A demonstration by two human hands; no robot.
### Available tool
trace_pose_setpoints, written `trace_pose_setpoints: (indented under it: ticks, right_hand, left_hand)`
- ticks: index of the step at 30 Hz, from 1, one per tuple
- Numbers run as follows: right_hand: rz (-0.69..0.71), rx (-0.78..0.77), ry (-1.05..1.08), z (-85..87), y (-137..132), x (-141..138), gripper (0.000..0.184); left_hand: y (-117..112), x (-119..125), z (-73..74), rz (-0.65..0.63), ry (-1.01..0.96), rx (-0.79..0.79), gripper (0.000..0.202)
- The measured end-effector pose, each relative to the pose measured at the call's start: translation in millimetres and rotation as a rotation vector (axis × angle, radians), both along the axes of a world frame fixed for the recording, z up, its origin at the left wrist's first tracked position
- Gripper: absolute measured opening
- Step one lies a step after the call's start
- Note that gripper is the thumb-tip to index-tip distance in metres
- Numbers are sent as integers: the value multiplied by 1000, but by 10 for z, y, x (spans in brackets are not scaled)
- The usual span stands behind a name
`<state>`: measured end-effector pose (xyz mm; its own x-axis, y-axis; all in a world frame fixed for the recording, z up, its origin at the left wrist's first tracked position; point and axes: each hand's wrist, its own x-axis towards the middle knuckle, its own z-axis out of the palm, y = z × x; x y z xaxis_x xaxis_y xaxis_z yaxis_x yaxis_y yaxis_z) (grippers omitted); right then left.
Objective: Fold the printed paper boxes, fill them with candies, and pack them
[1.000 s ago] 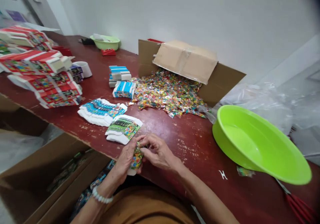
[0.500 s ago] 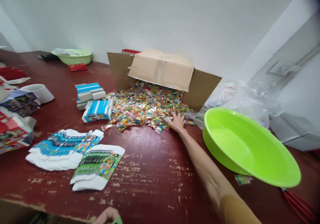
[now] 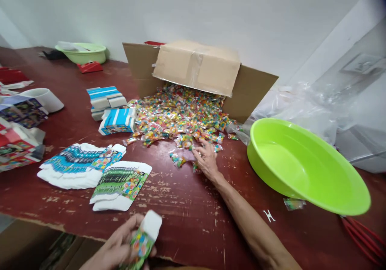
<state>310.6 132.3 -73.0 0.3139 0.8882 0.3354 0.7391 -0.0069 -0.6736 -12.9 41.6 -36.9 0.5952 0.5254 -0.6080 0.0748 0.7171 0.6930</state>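
Observation:
My left hand (image 3: 116,248) holds a small colourful carton (image 3: 144,238) at the near table edge, its white end flap up. My right hand (image 3: 206,158) lies stretched out on the red table (image 3: 187,205), fingers spread over a few small candy packets (image 3: 180,158) at the near fringe of a big candy pile (image 3: 177,115). The pile spills from a cardboard box (image 3: 196,67) lying on its side. Two fans of flat unfolded cartons (image 3: 120,185) (image 3: 80,167) lie left of my arm.
A lime green basin (image 3: 304,165) sits right of my right arm, clear plastic sheeting (image 3: 304,105) behind it. Blue-white folded boxes (image 3: 113,109) stand left of the pile. Red cartons (image 3: 15,145), a white tape roll (image 3: 46,99), another green basin (image 3: 83,53) and red-handled scissors (image 3: 362,238) lie around.
My right hand has drawn back from the pile's edge toward me, dragging a few packets out. My left hand has risen into view with the carton.

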Motion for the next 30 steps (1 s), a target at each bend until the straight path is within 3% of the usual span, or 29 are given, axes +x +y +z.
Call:
trace_pose_setpoints:
  ticks: [3,6,9,12,16,18,20,24,28,30]
  right_hand:
    - [121,48,169,284,-97,-8,29]
    - [478,-94,260,588,-266,-44,37]
    - [811,-245,158,788,-440,-117,35]
    - [969,-294,-59,880,-551,-210,32]
    - [1040,-338,-261,959,-650,-363,29]
    - [1012,-357,-289,977,-691,-459,24]
    - [907,-379,-232,959,-715,-563,20]
    - [685,-371,189,844,-714,-755,26]
    - [730,-549,871,745,-714,-852,43]
    - [776,-589,1040,712,-727,-894,48]
  left_hand:
    - [97,283,132,179,36,138,46]
    - [204,459,216,259,74,230,54]
    - [266,500,262,199,36,283,50]
    - [257,462,319,70,54,387,44]
    - [177,427,405,-70,134,568,40]
    - [124,447,411,-34,142,538,42]
    - [72,486,385,83,116,421,42]
    - [-4,558,323,280,20,235,44]
    - [-26,549,309,402,-105,193,38]
    - [-33,520,298,486,-164,160,35]
